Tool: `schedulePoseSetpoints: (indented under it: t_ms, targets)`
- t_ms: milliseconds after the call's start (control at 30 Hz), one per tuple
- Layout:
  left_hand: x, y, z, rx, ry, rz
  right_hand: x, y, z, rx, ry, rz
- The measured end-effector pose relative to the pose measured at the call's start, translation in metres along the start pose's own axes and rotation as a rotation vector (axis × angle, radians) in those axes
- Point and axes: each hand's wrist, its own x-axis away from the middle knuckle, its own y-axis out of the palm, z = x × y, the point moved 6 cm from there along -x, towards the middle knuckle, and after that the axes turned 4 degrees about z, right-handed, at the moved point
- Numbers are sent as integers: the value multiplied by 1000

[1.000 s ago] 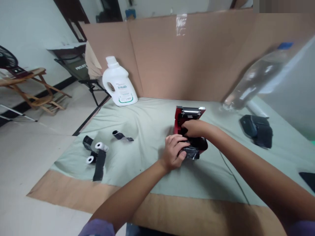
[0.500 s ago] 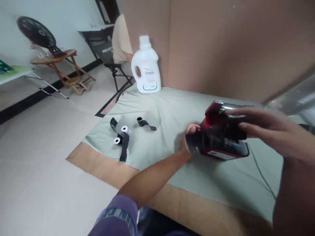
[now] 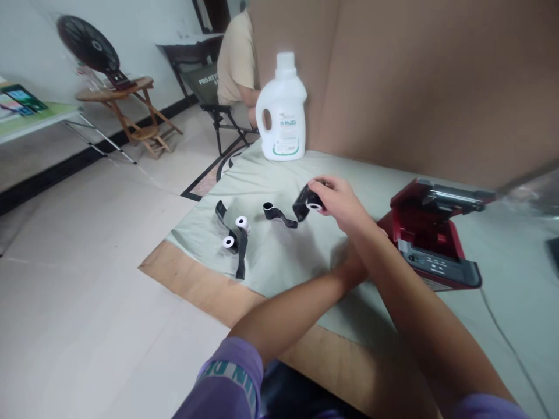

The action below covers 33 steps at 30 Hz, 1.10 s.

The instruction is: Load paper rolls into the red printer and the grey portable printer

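Observation:
My right hand (image 3: pixel 339 201) is stretched out to the left over the green cloth (image 3: pixel 283 256), its fingers closed on a black ribbon roll (image 3: pixel 307 202) with a white core. My left hand (image 3: pixel 354 269) lies mostly hidden under my right forearm, close to the red printer (image 3: pixel 430 235), whose lid stands open; its fingers do not show. On the cloth just left of the held roll lies a curled black ribbon strip (image 3: pixel 276 213). Further left lie two white-cored rolls (image 3: pixel 236 233) with black ribbon trailing from them.
A white detergent bottle (image 3: pixel 282 110) stands at the back of the cloth against a brown cardboard wall (image 3: pixel 414 81). A person sits in a folding chair (image 3: pixel 209 93) behind it. A fan on a wooden stool (image 3: pixel 117 96) stands far left. A cable (image 3: pixel 502 326) runs from the printer.
The red printer, held up in both hands half a second ago, now rests on the cloth with its lid open. My right hand has moved left holding a black ribbon roll.

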Motion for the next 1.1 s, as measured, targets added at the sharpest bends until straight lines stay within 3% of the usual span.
schedulePoseSetpoints:
  t_ms: [100,200,367,533,633,700,733,767,833,900,933,1000,1100]
  targets:
    - [-5,4,-4,52,-1,-33,-23,15,-9,153,-253,96]
    - [-5,5,-4,102,-8,-33,-42,43,-10,462,-407,84]
    - [0,3,4,162,-27,-38,-66,88,20,888,-305,-162]
    - [4,0,13,165,-35,3,-69,91,35,911,-202,-219]
    - [6,-2,15,127,-40,7,-58,85,20,932,-197,-97]
    - [7,-3,15,77,-34,10,-46,88,-4,914,-308,31]
    - [7,-3,15,52,-30,15,-39,97,-16,880,-380,35]
    - [7,-4,14,32,-26,29,-32,110,-25,836,-438,-29]
    - [7,-5,12,11,-19,57,-18,146,-32,776,-460,-330]
    - [7,-4,12,30,1,64,-2,177,-29,814,-380,-625]
    - [7,-3,12,47,18,57,4,186,-26,857,-335,-710]
    - [7,-2,12,73,45,39,13,190,-19,925,-275,-755]
    - [7,-2,11,52,43,33,25,169,-7,913,-274,-713]
